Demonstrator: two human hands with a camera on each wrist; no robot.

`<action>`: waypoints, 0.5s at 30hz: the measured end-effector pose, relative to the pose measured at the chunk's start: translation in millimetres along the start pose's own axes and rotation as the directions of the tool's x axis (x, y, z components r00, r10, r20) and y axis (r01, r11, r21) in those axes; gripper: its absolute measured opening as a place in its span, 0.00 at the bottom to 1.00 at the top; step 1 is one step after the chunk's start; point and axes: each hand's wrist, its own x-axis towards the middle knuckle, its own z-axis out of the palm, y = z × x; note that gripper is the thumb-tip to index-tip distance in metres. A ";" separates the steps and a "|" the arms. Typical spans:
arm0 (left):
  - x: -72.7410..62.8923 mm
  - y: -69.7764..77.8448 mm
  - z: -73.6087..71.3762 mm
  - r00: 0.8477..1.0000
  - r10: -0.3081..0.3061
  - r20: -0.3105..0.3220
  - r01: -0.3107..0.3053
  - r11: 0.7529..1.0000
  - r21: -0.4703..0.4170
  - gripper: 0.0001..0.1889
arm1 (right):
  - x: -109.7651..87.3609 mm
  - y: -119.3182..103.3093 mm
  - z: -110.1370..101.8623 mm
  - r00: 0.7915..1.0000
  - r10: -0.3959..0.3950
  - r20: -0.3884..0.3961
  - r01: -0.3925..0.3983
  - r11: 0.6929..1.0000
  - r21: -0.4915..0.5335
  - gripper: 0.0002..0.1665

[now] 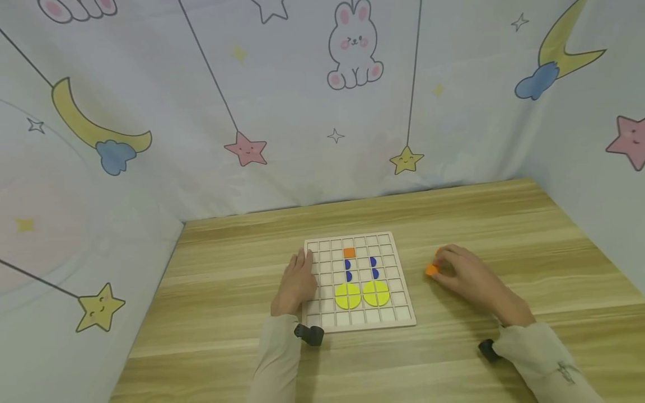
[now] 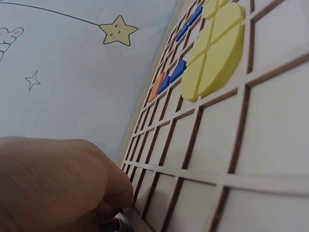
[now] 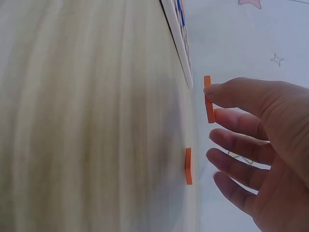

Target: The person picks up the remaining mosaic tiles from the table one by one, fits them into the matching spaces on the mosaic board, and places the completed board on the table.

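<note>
A square grid board (image 1: 363, 326) lies on the table. My left hand (image 1: 296, 284) rests along its left edge, with the fingers pointing away from me; the left wrist view has this hand (image 2: 63, 181) close at the rim. Set in the grid are two yellow discs made of quarter pieces (image 1: 341, 290), several blue half-round pieces (image 1: 349, 276) and an orange square (image 1: 349, 253). To the right of the board, my right hand (image 1: 466, 275) pinches an orange tile (image 3: 209, 104) between thumb and index finger. A second orange tile (image 3: 188, 166) lies on the tabletop below the other fingers.
The wood-grain table (image 1: 227, 336) meets a printed cloth backdrop (image 1: 302, 112) at the back, with cloth walls at both sides. Black wrist devices (image 1: 309, 334) sit at both sleeve cuffs.
</note>
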 end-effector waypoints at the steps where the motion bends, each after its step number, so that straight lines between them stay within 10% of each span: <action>1: 0.3 0.1 -0.1 1.000 0.000 0.000 0.000 1.000 0.000 0.31 | 1.7 -1.7 0.0 1.000 -0.008 -0.004 0.008 1.000 -0.003 0.09; 15: 0.3 0.3 -0.5 1.000 0.009 -0.004 -0.009 1.000 0.021 0.30 | 24.0 -17.3 5.4 1.000 -0.009 0.004 0.009 0.999 0.040 0.09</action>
